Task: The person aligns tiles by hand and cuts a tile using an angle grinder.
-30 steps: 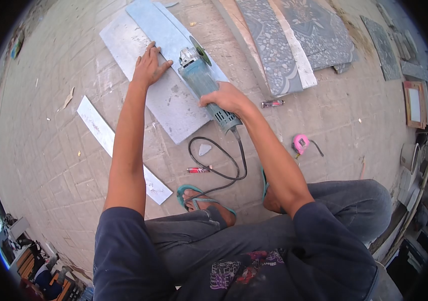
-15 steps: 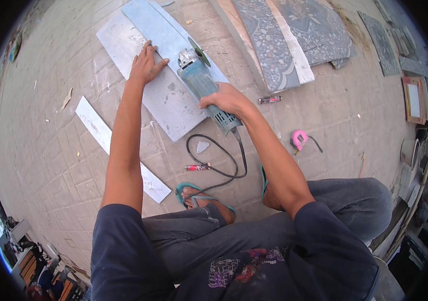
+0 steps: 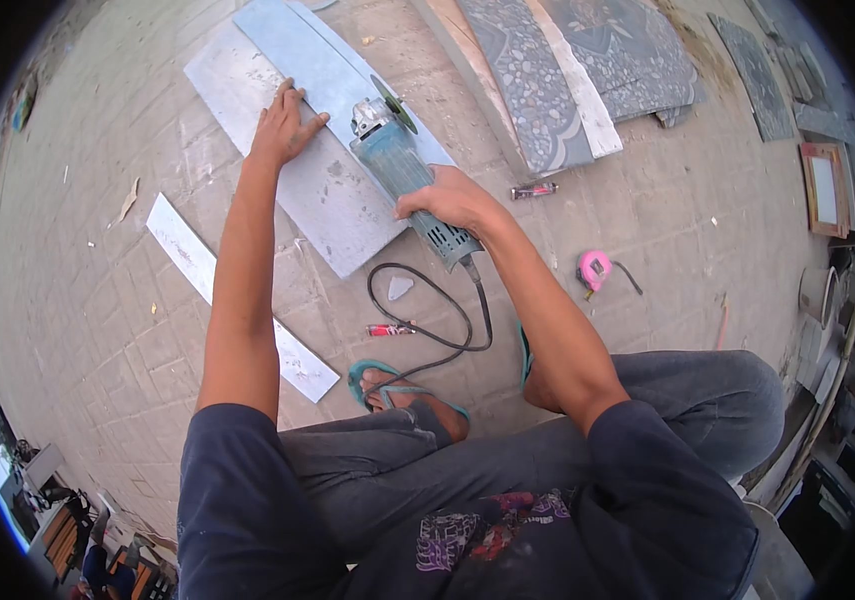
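My right hand is wrapped round the rear body of a teal angle grinder. The grinder's green disc stands on edge at the surface of a light blue tile. Under that tile lies a wider grey slab, with dusty marks on its face. My left hand lies with its fingers spread on the slab and the near edge of the blue tile, left of the grinder head. A black cord loops from the grinder's back end toward my sandalled foot.
A narrow white strip lies at the left, partly behind my left forearm. Patterned tiles are at the upper right. A pink tape measure, a red tube and another tube lie on the paving.
The tiles, grinder head and left hand have shifted slightly left and up in view, along with the floor objects. The right hand keeps its hold on the grinder.
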Motion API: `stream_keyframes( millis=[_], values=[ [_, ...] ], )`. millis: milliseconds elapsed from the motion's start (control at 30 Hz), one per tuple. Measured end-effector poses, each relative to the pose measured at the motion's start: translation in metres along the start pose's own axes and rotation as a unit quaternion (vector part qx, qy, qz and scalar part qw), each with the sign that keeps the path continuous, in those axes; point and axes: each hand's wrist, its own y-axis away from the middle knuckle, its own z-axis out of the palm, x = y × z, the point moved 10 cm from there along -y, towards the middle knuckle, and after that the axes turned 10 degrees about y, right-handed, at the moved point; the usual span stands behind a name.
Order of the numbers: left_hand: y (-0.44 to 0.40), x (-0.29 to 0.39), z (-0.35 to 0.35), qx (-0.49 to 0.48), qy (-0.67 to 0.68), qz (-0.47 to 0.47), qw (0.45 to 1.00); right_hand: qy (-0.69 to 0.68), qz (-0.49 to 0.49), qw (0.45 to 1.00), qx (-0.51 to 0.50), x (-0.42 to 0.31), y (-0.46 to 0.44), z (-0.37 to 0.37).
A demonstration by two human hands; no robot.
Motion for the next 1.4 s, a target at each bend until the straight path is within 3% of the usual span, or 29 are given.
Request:
stream_keyframes(
  millis=[1400],
  values=[
    [0.000,-0.002,0.006,-0.020,0.012,-0.014,1.000,0.016,0.000,1.000,0.003,0.011,0.017,-0.005]
  ],
)
